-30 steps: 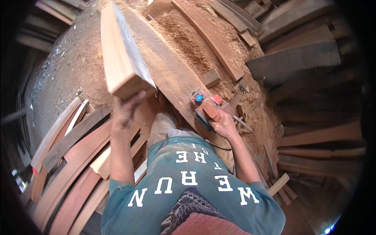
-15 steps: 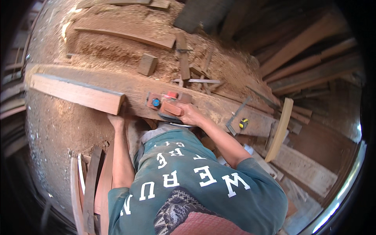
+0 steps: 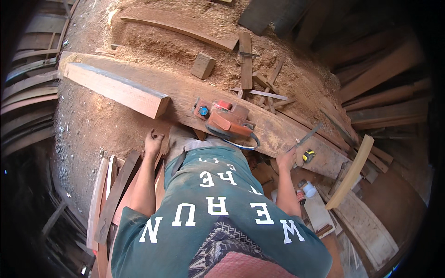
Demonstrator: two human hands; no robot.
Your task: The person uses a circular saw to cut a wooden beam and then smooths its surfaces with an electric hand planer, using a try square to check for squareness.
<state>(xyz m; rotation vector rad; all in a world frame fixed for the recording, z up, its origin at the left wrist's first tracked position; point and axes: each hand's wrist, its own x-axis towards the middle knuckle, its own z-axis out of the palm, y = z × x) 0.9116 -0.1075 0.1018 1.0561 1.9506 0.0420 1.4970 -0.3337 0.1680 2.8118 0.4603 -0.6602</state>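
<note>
Singles filled the tally; hands made a pair

Hands: two bare ones were seen, a left hand (image 3: 153, 142) and a right hand (image 3: 286, 161). Tools: one power planer (image 3: 228, 119), one metal square (image 3: 309, 135) and one tape measure (image 3: 308, 155) were logged. Timber: one thick beam (image 3: 116, 92), one long plank (image 3: 273, 141) beneath, one small block (image 3: 203, 66), one long board (image 3: 181, 31) amid the sawdust and one pale batten (image 3: 351, 172) were noted. Stacked boards (image 3: 34, 90), far left: several, overlapped; exact number could not be told.

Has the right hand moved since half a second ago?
Yes: against the plank, the right hand went right, from the power planer to the metal square beside the tape measure.
</note>
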